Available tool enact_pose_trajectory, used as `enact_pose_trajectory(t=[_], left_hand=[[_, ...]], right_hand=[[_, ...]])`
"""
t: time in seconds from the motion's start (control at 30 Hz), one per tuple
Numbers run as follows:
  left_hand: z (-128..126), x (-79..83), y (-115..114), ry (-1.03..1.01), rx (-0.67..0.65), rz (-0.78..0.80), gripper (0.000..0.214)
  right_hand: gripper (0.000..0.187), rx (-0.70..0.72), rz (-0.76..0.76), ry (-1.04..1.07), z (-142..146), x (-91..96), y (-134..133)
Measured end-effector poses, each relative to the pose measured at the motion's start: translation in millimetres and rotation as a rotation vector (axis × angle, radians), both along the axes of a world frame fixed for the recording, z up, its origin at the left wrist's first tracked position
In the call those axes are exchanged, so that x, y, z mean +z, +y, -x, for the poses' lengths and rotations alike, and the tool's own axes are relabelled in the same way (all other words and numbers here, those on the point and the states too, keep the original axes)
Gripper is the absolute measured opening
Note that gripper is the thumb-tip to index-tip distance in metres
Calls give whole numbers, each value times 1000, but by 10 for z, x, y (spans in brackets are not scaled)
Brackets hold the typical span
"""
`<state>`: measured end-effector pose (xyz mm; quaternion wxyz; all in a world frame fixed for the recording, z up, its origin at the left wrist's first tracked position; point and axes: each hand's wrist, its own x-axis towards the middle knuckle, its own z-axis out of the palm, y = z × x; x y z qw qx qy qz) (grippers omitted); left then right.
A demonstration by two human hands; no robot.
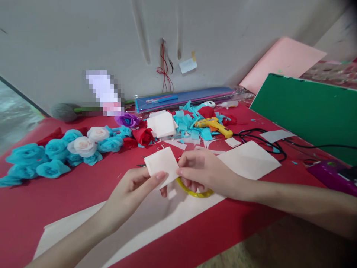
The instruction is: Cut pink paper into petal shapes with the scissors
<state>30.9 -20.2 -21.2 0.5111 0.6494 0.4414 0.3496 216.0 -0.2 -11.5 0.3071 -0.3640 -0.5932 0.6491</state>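
A small stack of white paper squares (161, 163) is held up over the table, tilted toward me. My left hand (136, 190) grips its lower left side, the thumb lying across the front. At its right edge my right hand (205, 169) pinches the paper between thumb and fingers. Below my right hand lies a yellow ring-shaped thing (199, 193), partly hidden by the hand. Under both hands a long white sheet (134, 230) lies on the red table (173, 247). Another white sheet (249, 160) lies right of my right hand.
Blue and white paper roses (55, 149) line the left. Behind my hands are a white paper pile (161, 124), blue scraps (184, 121) and a yellow glue gun (214, 125) near a black cord (279, 143). A green board (306, 111) leans at right.
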Motion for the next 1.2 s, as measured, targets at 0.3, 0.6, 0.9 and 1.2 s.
enact_pose_trajectory(t=[0.3,0.6,0.9,1.2], left_hand=[[72,-158,-38,-130,34,120,34],[43,-175,-22,-366,158,263,28],[10,-158,62,-632,151,391,39],[4,-143,54,-673,148,423,44]], right_hand=[[12,68,-10,-65,-13,-32,17],[8,24,-501,-483,-116,54,161],[26,304,-854,-846,-370,-39,115],[57,169,-882,-988,-315,-376,186]])
